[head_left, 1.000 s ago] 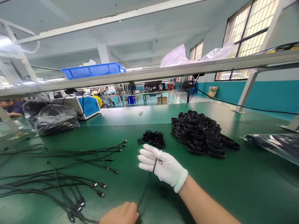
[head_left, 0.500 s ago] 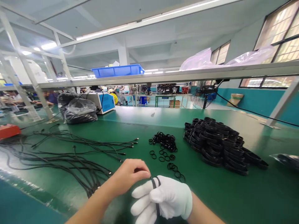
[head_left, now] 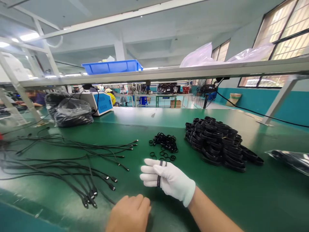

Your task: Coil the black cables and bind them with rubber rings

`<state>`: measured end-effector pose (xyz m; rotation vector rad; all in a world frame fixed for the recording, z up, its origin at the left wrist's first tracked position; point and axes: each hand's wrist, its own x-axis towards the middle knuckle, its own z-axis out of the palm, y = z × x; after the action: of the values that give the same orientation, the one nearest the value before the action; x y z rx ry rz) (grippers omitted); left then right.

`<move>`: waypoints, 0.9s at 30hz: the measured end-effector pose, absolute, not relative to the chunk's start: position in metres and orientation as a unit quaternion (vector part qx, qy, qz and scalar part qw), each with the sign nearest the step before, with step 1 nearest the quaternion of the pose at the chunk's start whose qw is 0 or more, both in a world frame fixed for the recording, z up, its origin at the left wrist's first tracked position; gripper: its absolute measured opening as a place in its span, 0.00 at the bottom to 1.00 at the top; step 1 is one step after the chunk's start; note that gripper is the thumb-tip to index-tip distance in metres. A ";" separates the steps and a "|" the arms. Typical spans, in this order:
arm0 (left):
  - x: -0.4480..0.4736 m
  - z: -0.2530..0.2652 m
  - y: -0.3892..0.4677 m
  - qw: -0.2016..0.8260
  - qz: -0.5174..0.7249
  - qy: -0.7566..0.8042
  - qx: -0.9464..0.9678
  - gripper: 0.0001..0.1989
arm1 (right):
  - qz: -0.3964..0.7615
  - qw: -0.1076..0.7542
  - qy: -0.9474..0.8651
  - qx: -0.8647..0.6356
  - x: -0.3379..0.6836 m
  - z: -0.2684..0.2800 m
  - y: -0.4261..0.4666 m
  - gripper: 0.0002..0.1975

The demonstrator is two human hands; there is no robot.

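My right hand (head_left: 169,180), in a white glove, is held palm side towards me above the table. A thin black cable (head_left: 158,181) is looped around its stretched fingers, with the thumb pressed over the strands. Lower and nearer to me is my bare left hand (head_left: 130,212), closed and slightly blurred, apart from the right. A dark strand of cable (head_left: 107,196) runs along the table into its left side; the grip itself is hidden. Several black cables with plugs (head_left: 91,193) lie to the left. Small black rings (head_left: 165,141) sit in a heap beyond the glove.
To the right stands a large pile of coiled black cables (head_left: 214,141), with a clear plastic bag (head_left: 292,161) beyond it. A blue and white machine (head_left: 102,103) and a bagged bundle (head_left: 72,111) are at the back left. An overhead shelf (head_left: 159,72) carries a blue tray (head_left: 112,66).
My left hand has left the glove's fingertips and moved down towards me. The gloved hand has risen a little, its fingers closer together. The view has shifted slightly.
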<state>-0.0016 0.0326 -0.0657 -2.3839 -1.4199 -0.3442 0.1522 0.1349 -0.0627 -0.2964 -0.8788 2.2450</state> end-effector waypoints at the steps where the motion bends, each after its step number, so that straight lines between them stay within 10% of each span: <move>1: 0.001 -0.054 0.035 0.161 -0.131 -0.504 -0.838 0.11 | 0.865 0.328 -0.357 -0.129 0.152 -0.067 0.133 0.21; 6: -0.010 -0.002 0.068 -0.124 -0.204 -0.551 -0.800 0.04 | 0.908 0.109 -0.404 -0.028 0.152 -0.074 0.118 0.25; 11: -0.016 -0.018 0.094 -0.406 -0.295 -0.500 -0.706 0.07 | 0.917 0.088 -0.390 -0.002 0.152 -0.067 0.109 0.25; 20: -0.036 -0.084 0.060 0.017 -0.144 -0.601 -0.786 0.14 | 0.905 0.325 -0.273 0.028 0.149 -0.046 0.126 0.17; 27: 0.008 -0.071 0.040 0.157 -0.141 -0.535 -0.818 0.12 | 0.851 0.346 -0.353 -0.176 0.149 -0.062 0.127 0.25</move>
<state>0.0081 0.0402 -0.0705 -2.3418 -1.5298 -0.4042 0.1486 0.1265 -0.0623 -0.4569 -0.9148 2.2092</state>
